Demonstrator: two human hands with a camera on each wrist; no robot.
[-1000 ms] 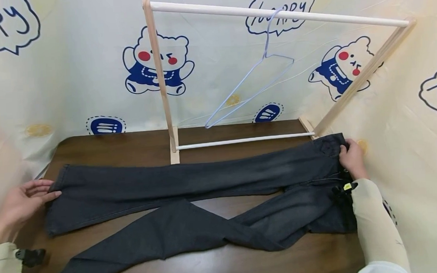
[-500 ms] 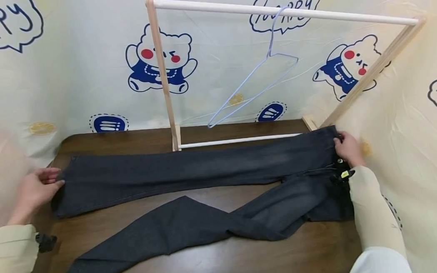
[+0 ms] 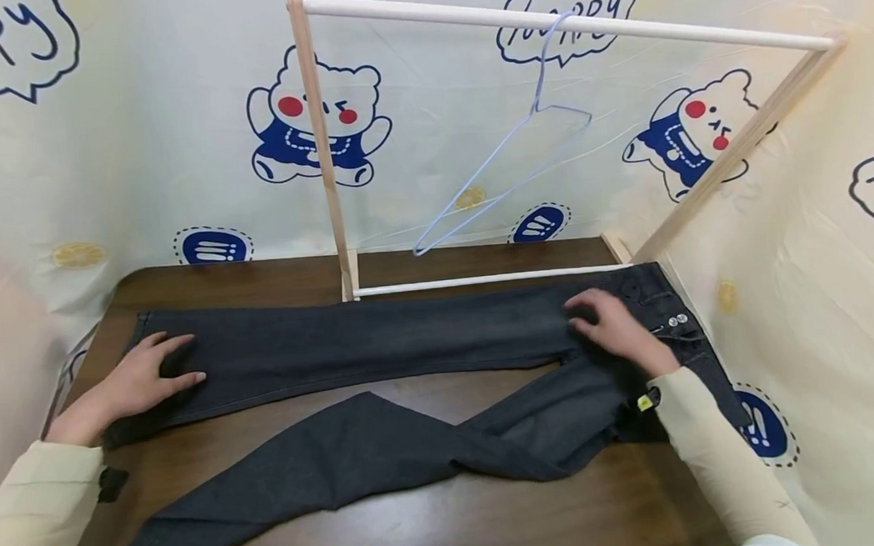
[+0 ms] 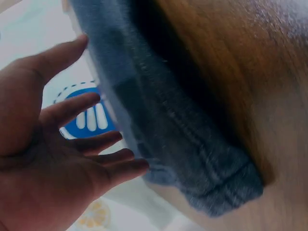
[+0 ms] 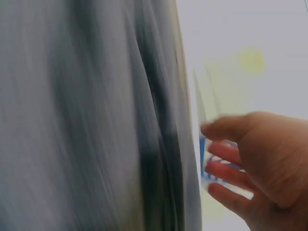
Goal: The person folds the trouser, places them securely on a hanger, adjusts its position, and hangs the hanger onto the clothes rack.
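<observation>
A pair of dark jeans (image 3: 411, 333) lies across the brown table, its waistband at the right and its hems at the left. The far leg is straight; the near leg (image 3: 328, 463) bends and twists. My left hand (image 3: 139, 379) is over the far leg's hem end, fingers spread and holding nothing. In the left wrist view the left hand (image 4: 62, 144) shows loose fingers beside the denim. Over the upper thigh, below the waistband, is my right hand (image 3: 613, 325), with relaxed fingers and nothing in them. The right wrist view shows the right hand (image 5: 255, 163) apart from blurred denim (image 5: 96, 120).
Behind the jeans stands a wooden rack with a white top rail (image 3: 421, 11) and a low white bar (image 3: 483, 281). A pale blue wire hanger (image 3: 492, 194) hangs from the top rail. Printed curtains (image 3: 174, 155) enclose the table (image 3: 422, 524) at the back and sides.
The far leg has shifted away from me toward the rack. Both hands have let go of the jeans and moved inward, the left from the hem, the right from the waistband.
</observation>
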